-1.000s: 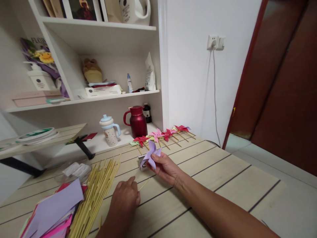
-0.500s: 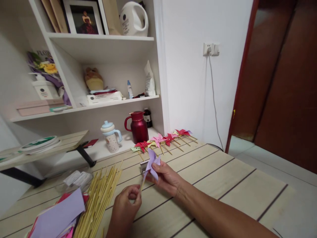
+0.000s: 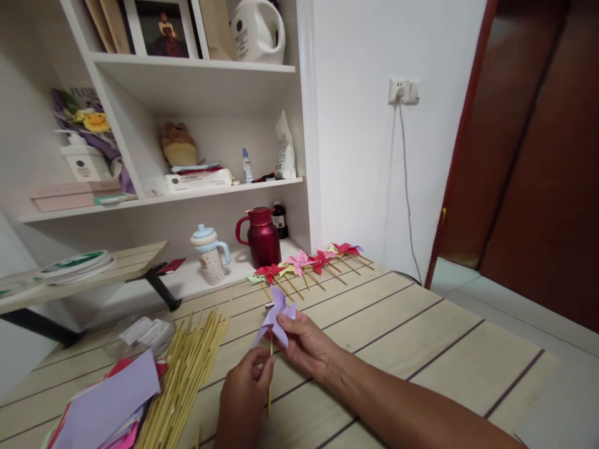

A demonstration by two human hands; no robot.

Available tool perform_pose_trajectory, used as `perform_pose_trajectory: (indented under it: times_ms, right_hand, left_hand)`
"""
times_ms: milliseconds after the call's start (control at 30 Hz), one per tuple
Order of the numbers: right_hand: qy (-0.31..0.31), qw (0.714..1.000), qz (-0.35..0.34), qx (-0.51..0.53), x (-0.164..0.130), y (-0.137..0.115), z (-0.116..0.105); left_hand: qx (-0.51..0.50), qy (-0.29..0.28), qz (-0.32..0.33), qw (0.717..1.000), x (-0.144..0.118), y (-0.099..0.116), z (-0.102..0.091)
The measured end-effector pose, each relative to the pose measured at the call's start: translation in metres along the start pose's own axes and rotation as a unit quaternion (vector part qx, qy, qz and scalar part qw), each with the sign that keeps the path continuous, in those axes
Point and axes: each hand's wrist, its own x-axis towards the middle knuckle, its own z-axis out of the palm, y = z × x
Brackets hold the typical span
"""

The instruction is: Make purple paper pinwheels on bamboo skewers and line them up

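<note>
Left hand (image 3: 246, 383): fingers pinching 1 thin yellow wooden stick (image 3: 270, 399). Right hand (image 3: 309, 344): thumb and fingers pinching 1 light-purple paper pinwheel (image 3: 278, 304), above pale planked wooden surface (image 3: 384, 330). Stick's top at pinwheel's lower blades; can't tell if attached. Probably best: steady pinwheel, stick aligned with its center, light pinch, no creased blades.

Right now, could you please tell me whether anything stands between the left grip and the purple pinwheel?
Nothing visible stands in the way: the left grip pinches the stick just below the purple pinwheel, which the right grip holds. Only the stick itself spans the gap between them.
</note>
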Motion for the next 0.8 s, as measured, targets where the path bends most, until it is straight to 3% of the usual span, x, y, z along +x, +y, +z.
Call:
perform_pose_trajectory:
  times_ms: [267,367,500,600,800]
  right_hand:
    - [0.009,1.000,-0.005,-0.025,-0.005,-0.005,0.006]
    - [0.015,0.998,-0.029,-0.054,-0.005,-0.013,0.005]
    - [0.026,0.992,-0.066,-0.108,-0.004,-0.024,0.003]
    - [0.026,0.984,-0.081,-0.153,-0.007,-0.026,0.005]
    - [-0.027,0.949,-0.072,-0.306,-0.020,-0.020,0.017]
  left_hand:
    - [-0.082,-0.012,-0.006,0.997,-0.008,0.008,-0.003]
    - [-0.138,0.019,-0.037,0.990,-0.005,0.006,-0.015]
    - [-0.199,0.072,-0.029,0.977,-0.002,0.005,-0.031]
    - [-0.285,0.098,-0.054,0.952,-0.005,0.011,-0.036]
    - [-0.417,0.020,-0.096,0.904,-0.016,0.034,-0.036]
